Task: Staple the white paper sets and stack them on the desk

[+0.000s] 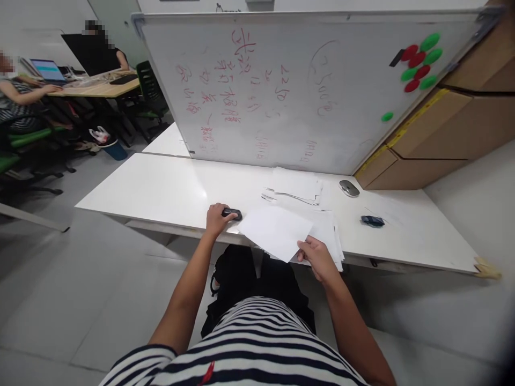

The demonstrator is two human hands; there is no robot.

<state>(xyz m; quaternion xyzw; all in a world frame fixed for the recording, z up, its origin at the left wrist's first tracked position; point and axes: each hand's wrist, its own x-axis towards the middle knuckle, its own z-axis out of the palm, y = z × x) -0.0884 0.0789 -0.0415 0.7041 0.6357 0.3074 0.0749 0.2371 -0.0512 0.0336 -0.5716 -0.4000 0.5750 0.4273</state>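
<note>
My left hand point(217, 219) is closed around a small black stapler point(233, 214) at the front of the white table; its details are partly covered by my fingers. The left corner of a white paper sheet point(273, 228) lies close to the stapler's end, and I cannot tell whether they touch. At the sheet's right corner, my right hand point(316, 256) pinches the paper between thumb and fingers. The sheet slants over the table's front edge. Under and beside it is a stack of papers point(330, 236), and further back lie more loose papers point(298, 183).
A whiteboard point(249, 96) with red writing and magnets stands along the back of the table point(161, 179). To the right are a computer mouse point(349, 187), a dark blue object point(373, 221) and stacked cardboard boxes point(450, 126). Two people sit at a desk point(96, 88) far left.
</note>
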